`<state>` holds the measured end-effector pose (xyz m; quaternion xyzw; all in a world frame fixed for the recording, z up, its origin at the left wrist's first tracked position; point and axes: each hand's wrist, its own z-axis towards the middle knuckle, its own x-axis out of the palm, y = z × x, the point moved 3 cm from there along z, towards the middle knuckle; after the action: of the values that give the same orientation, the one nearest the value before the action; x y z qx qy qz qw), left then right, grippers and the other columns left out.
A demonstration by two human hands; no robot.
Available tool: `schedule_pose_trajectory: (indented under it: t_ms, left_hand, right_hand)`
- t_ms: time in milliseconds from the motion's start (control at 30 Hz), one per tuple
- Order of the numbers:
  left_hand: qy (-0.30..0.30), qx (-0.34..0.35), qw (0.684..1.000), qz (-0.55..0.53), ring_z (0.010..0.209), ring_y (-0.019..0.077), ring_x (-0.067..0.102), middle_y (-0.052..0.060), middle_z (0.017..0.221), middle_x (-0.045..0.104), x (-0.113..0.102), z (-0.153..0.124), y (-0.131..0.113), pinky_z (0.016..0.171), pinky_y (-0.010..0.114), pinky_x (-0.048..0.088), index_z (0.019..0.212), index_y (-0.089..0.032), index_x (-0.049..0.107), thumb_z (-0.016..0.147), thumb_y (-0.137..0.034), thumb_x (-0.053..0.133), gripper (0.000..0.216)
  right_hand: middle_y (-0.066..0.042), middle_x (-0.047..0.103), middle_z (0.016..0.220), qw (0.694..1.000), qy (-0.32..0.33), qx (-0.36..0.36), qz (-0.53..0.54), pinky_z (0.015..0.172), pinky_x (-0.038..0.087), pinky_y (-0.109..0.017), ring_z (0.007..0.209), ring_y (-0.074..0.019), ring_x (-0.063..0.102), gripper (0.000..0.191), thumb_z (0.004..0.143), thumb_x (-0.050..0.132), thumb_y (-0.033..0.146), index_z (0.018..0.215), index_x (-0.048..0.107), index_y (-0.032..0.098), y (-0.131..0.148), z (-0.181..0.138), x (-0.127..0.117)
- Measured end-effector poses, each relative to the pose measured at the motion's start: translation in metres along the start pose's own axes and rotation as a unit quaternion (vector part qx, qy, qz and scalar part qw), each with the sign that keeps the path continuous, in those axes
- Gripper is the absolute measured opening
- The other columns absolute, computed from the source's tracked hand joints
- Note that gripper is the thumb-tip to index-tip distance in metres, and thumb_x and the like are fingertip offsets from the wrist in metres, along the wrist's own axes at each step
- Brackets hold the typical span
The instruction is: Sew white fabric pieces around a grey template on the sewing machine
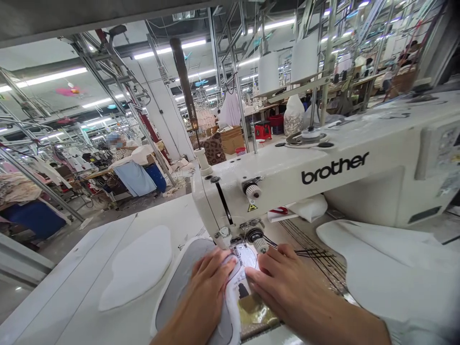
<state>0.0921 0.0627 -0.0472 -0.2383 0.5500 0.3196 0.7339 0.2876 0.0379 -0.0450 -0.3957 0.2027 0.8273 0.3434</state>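
A white sewing machine [283, 182] marked "brother" stands over the table, its lit presser foot [237, 254] close to my fingers. Under my left hand [210, 282] is a grey fabric piece with a white border [176, 292]; the fingers lie flat on it, just left of the foot. My right hand [283, 278] is on the machine bed to the right of the foot. Its fingers are bent and drawn together, with one tip close to the white border; whatever may be between them is hidden. The needle tip is too small to make out.
One loose white fabric piece [140, 268] lies on the table at left. More white fabric [391, 268] rests at right beside the machine. Two white thread cones [269, 74] hang behind it. Farther back, a person [120, 146] sits among workbenches.
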Motion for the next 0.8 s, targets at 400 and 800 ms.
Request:
schedule_pose_trajectory:
  t_ms: [400, 800]
  left_hand:
    - [0.018, -0.041, 0.998, -0.036, 0.129, 0.0180, 0.054, 0.002, 0.138, 0.060, -0.0022, 0.0029, -0.0059, 0.105, 0.041, 0.048, 0.128, -0.027, 0.055, 0.093, -0.007, 0.037, 0.044]
    - [0.023, -0.043, 0.999, -0.017, 0.130, 0.0196, 0.053, 0.002, 0.138, 0.059, 0.0010, 0.0026, -0.0060, 0.104, 0.045, 0.049, 0.127, -0.026, 0.056, 0.091, -0.005, 0.036, 0.046]
  right_hand:
    - [0.002, 0.053, 0.072, 1.000, 0.003, 0.005, 0.014, 0.071, 0.025, -0.034, 0.068, -0.0180, 0.045, 0.014, 0.092, 0.053, 0.015, 0.080, 0.054, 0.022, -0.0006, 0.0013, -0.0027]
    - [0.001, 0.053, 0.075, 0.999, -0.032, 0.001, 0.037, 0.071, 0.025, -0.034, 0.068, -0.0174, 0.046, 0.022, 0.097, 0.041, 0.014, 0.084, 0.056, 0.021, -0.0005, -0.0007, -0.0016]
